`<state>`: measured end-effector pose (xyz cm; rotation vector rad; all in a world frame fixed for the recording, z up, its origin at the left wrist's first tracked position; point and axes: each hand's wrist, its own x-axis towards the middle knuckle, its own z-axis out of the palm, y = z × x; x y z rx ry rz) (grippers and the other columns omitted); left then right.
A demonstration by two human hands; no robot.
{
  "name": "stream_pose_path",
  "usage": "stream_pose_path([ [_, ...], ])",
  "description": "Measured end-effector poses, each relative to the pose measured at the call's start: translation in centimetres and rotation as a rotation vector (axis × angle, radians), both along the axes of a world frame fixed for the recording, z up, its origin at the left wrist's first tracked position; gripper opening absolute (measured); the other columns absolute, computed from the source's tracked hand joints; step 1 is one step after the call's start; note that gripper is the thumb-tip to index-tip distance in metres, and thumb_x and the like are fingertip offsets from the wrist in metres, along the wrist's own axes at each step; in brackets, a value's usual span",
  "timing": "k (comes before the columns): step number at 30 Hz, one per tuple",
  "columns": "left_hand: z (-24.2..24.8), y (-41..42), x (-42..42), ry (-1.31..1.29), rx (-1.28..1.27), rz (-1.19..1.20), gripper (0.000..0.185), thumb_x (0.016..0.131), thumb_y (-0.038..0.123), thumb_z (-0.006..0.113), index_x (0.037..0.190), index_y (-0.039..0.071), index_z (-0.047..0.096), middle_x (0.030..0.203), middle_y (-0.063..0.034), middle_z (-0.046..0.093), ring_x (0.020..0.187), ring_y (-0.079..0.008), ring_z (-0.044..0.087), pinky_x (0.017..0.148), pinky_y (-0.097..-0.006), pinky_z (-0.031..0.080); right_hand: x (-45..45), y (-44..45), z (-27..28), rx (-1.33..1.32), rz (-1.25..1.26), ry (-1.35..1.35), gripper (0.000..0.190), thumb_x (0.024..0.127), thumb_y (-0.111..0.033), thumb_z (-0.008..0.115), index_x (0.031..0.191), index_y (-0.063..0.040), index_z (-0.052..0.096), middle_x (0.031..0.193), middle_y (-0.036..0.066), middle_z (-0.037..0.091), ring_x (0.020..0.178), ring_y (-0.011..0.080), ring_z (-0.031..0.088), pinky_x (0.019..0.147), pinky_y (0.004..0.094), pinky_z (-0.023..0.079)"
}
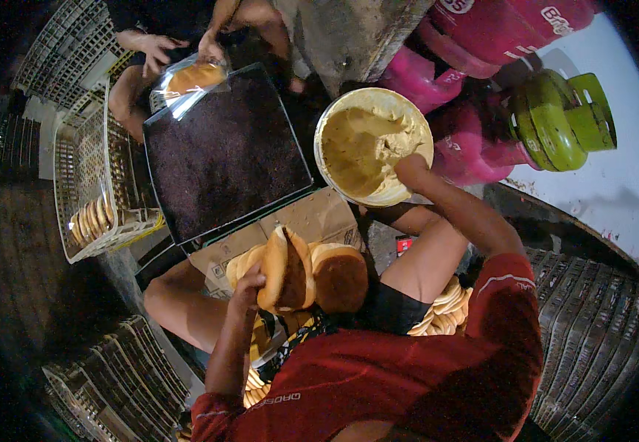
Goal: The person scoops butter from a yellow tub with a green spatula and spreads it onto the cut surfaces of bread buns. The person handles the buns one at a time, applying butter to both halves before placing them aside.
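Note:
My left hand [251, 284] grips a bread bun [280, 271] that stands on edge and looks split, with a pale crust and a brown face. Beside it lies another bun with a brown top [340, 282]; more pale buns [242, 262] are partly hidden behind my hand. They rest over a cardboard sheet [319, 212] in front of my lap. My right hand [412, 170] reaches over the rim into a white bucket [319, 132] of pale yellow cream [363, 143]. Its fingers are curled, and whether they hold a tool is hidden.
A shallow tray of dark brown granular stuff [225, 149] lies ahead. Beyond it, another person's hands [211, 48] hold a bun in clear plastic [195, 80]. A plastic crate [82, 160] with wrapped buns stands left. Pink gas cylinders [474, 143] and a green one [551, 121] stand right.

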<state>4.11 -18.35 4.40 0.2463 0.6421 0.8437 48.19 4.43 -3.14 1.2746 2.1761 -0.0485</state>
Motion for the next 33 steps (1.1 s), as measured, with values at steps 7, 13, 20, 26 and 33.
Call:
stream_pose_path([
  [7, -1.0, 7.5, 4.3, -0.103, -0.25, 0.169, 0.062, 0.098, 0.052, 0.042, 0.139, 0.005, 0.042, 0.129, -0.0171, 0.056, 0.117, -0.03, 0.058, 0.099, -0.0469, 0.049, -5.0, -2.7, 3.1, -0.737, -0.741, 0.957, 0.027, 0.091, -0.012, 0.056, 0.114, 0.001, 0.064, 0.069, 0.008, 0.062, 0.059, 0.0184, 0.064, 0.046, 0.031, 0.049],
  [13, 0.5, 12.1, 8.2, -0.113, -0.155, 0.023, 0.07, 0.093, 0.063, 0.044, 0.133, 0.006, 0.05, 0.126, -0.0174, 0.059, 0.11, -0.0302, 0.062, 0.093, -0.0483, 0.053, -6.5, -8.8, 7.3, -0.71, -1.041, 1.721, 0.034, 0.094, -0.006, 0.054, 0.126, 0.004, 0.052, 0.084, 0.01, 0.065, 0.061, 0.0158, 0.06, 0.055, 0.027, 0.051],
  [20, 0.4, 12.2, 11.5, -0.147, 0.017, -0.025, 0.078, 0.089, 0.072, 0.04, 0.135, 0.009, 0.047, 0.125, -0.0171, 0.058, 0.111, -0.0304, 0.062, 0.091, -0.0475, 0.054, -9.1, -10.2, 7.7, 0.205, -0.144, 1.293, 0.043, 0.089, -0.003, 0.056, 0.131, -0.01, 0.058, 0.113, 0.018, 0.063, 0.087, 0.0296, 0.065, 0.077, 0.0363, 0.052],
  [26, -0.1, 11.4, 10.8, 0.037, -0.004, 0.069, 0.075, 0.091, 0.068, 0.038, 0.135, 0.008, 0.046, 0.122, -0.0173, 0.059, 0.108, -0.0292, 0.063, 0.089, -0.0428, 0.056, -9.6, -14.4, 16.8, 0.199, -0.064, 0.775, 0.046, 0.085, -0.006, 0.056, 0.129, -0.019, 0.06, 0.095, 0.016, 0.06, 0.09, 0.0339, 0.062, 0.079, 0.0451, 0.05],
  [33, -1.7, 10.3, 8.5, 0.131, 0.145, 0.015, 0.055, 0.096, 0.047, 0.054, 0.127, 0.001, 0.051, 0.107, -0.011, 0.065, 0.093, -0.0209, 0.067, 0.081, -0.0338, 0.056, -6.9, -15.9, 19.0, -0.237, -0.228, 1.167, 0.044, 0.08, 0.001, 0.059, 0.123, -0.01, 0.063, 0.093, 0.017, 0.062, 0.092, 0.0337, 0.061, 0.08, 0.0416, 0.05],
])
